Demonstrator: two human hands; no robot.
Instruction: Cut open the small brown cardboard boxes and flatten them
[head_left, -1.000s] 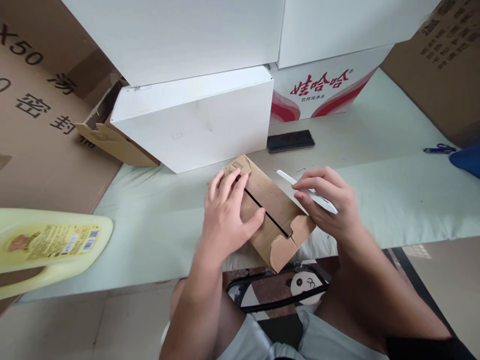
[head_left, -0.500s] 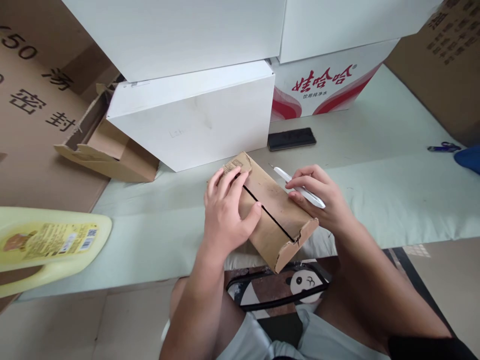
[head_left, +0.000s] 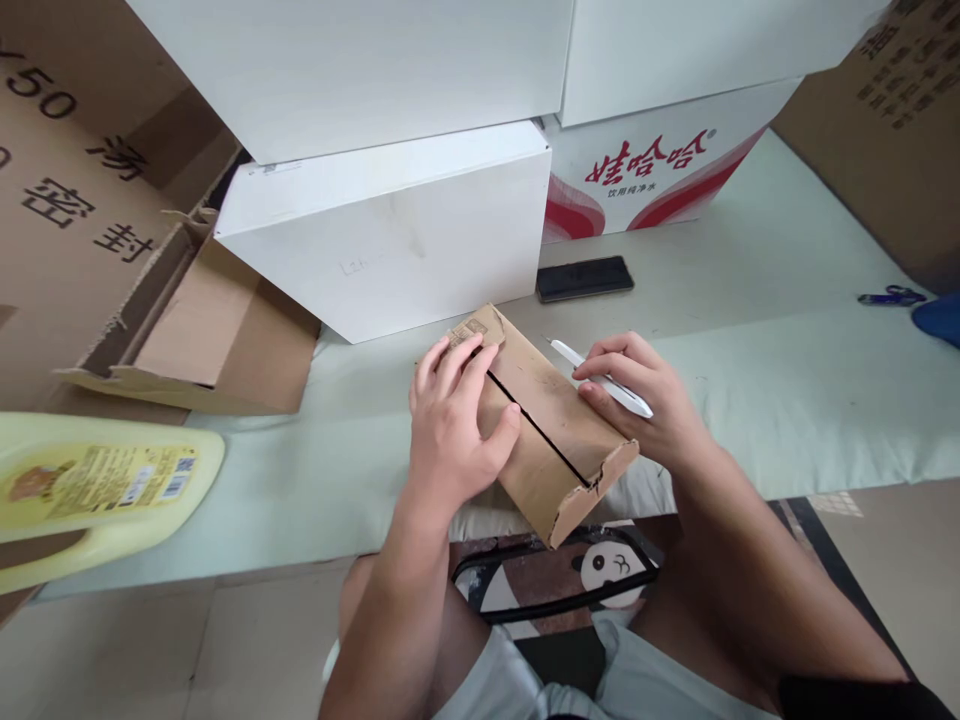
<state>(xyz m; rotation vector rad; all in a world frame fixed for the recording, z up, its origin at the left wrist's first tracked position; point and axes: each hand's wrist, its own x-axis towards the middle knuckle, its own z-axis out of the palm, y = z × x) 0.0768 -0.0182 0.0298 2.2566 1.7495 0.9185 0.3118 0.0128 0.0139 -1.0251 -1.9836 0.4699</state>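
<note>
A small brown cardboard box (head_left: 551, 395) lies at a slant at the table's front, its near end jutting over the edge. A dark straight gap runs along its top, and the near end is torn. My left hand (head_left: 459, 420) rests on the top of the box, fingers spread and thumb out, near a worn label (head_left: 484, 325). My right hand (head_left: 637, 390) is closed around a white pen-shaped tool (head_left: 619, 395) with a thin pointed tip. It is just right of the box, with the tip pointing away and clear of the cardboard.
A black phone (head_left: 585, 279) lies beyond the box, before white cartons (head_left: 397, 250). At left are an open cardboard box (head_left: 247, 340) and a yellow jug (head_left: 112, 490). A small dark blue item (head_left: 892, 297) lies at far right on the pale green tablecloth (head_left: 750, 380).
The open cardboard box at left has shifted toward me and to the left. Both hands, the small box and the white tool stay nearly as they were.
</note>
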